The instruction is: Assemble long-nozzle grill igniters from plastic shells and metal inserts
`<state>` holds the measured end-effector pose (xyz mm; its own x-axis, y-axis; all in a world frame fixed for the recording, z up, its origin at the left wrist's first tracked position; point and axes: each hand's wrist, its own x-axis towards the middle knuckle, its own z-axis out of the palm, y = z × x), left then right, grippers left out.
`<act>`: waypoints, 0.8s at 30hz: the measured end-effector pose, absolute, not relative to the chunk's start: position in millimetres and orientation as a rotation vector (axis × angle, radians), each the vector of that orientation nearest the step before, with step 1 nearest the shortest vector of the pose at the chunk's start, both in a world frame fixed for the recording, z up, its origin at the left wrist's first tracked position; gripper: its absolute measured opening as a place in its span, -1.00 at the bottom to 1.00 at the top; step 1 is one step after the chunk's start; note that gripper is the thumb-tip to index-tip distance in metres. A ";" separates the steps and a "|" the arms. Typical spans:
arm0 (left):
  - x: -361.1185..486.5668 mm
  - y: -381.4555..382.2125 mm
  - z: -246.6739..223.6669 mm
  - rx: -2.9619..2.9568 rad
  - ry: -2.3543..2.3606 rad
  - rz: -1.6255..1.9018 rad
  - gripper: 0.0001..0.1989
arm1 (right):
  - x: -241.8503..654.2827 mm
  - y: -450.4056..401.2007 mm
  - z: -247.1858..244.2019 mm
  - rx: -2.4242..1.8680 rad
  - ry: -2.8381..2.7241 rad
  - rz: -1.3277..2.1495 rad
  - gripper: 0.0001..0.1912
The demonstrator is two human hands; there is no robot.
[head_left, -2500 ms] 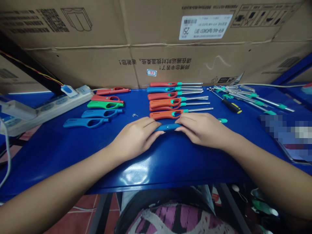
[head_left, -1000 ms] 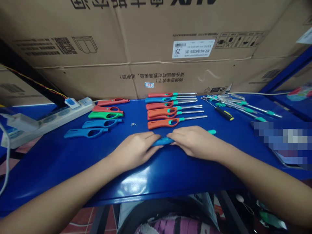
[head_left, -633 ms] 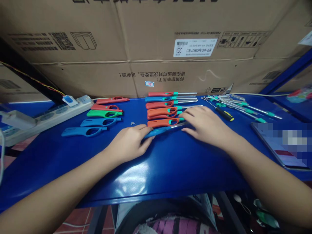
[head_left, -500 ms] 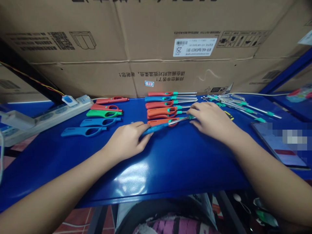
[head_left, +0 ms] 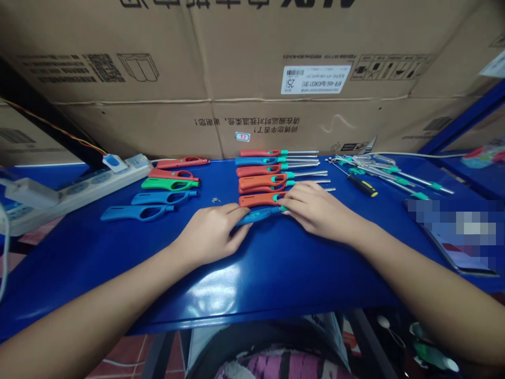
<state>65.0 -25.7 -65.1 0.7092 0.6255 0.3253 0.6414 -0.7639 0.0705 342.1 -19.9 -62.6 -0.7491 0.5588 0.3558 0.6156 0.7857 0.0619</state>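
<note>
My left hand (head_left: pixel 215 234) is closed around the handle end of a blue gas lighter body (head_left: pixel 258 215), held low over the blue table. At its front end, my right hand (head_left: pixel 315 210) pinches a green collar (head_left: pixel 283 209) that meets the blue nose. Any metal tube behind that collar is hidden by my right fingers. Just beyond my hands lies an orange lighter (head_left: pixel 256 200), the nearest in a column of red, blue and orange lighters (head_left: pixel 260 169) with metal tubes pointing right. Tiny metal screws (head_left: pixel 215 200) lie left of that column.
Several red, green and blue lighter bodies (head_left: pixel 169 183) without tubes lie at left, beside a white power strip (head_left: pixel 84 184). At right are loose metal tubes with green collars (head_left: pixel 394 173), a screwdriver (head_left: pixel 363 186) and a phone (head_left: pixel 453 242). A cardboard box (head_left: pixel 244 105) stands behind.
My right hand has moved left and slightly nearer, bringing the green collar up to the blue body; the tube between them no longer shows. The screwdriver and screws have come into view.
</note>
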 end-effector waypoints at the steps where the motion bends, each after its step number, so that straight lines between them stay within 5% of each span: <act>1: 65.7 -26.7 -66.1 -2.866 -1.057 -0.551 -0.73 | 339.8 -21.0 -64.2 -0.871 -2.644 -0.251 -0.71; 24: 67.7 -37.3 -77.0 -2.995 -1.024 -0.897 -0.73 | 330.1 -34.2 -68.4 -0.670 -2.618 -0.160 -0.72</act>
